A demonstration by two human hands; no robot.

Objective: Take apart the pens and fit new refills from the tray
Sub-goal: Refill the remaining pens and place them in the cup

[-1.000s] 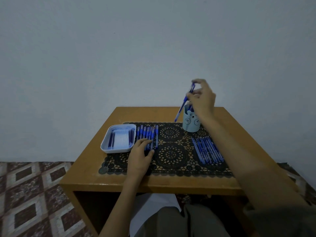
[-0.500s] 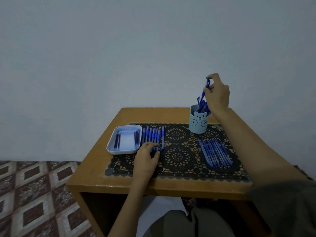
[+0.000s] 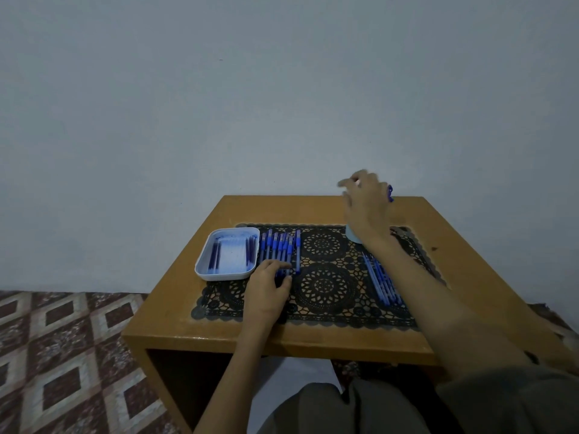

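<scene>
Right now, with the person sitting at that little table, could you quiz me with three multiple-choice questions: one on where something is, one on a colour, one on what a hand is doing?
1. Where does the tray stand?
A) at the left end of the lace mat, beside a row of pens
B) on the floor
C) on the person's lap

2. What colour is the lace mat?
A) red
B) black
C) yellow

3. What is the left hand doing?
A) lifting the tray
B) hanging at the person's side
C) resting on the near ends of the row of pens

Answers:
1 A: the tray's right wall runs alongside the row of pens.
2 B: the lace is black, with the wooden table showing through its holes.
3 C: its fingers lie across the pens' near ends.
</scene>
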